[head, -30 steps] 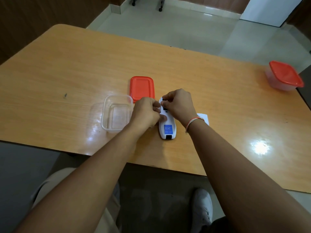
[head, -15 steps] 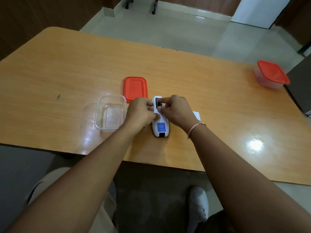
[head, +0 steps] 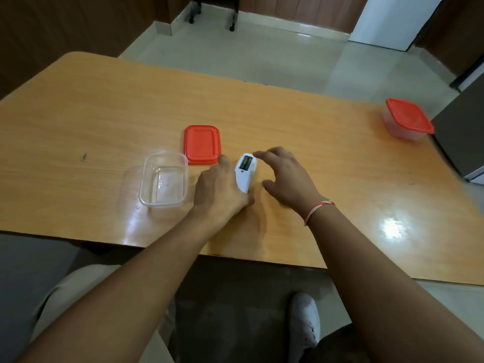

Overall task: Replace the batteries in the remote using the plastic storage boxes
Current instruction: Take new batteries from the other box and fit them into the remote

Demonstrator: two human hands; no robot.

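A white remote (head: 245, 174) lies on the wooden table (head: 104, 113) with its battery bay open at the far end; dark batteries show inside. My left hand (head: 220, 189) grips the remote's near part, tilting it on its side. Just right of the remote, my right hand (head: 285, 176) hovers with fingers spread and nothing in it. An open clear plastic box (head: 163, 179) sits to the left, and its red lid (head: 201, 144) lies flat behind it. A second clear box with a red lid (head: 407, 119) on stands at the far right edge.
The table's near edge runs just below my wrists. A dark cabinet (head: 461, 142) stands beside the table at the right. Chair legs on castors (head: 212, 20) are on the tiled floor beyond the table. My knee and a white shoe (head: 305, 318) show below.
My right hand has let go of the remote and pulled away to the right with fingers open. The left hand has shifted down the remote and tilted it, baring the battery bay.
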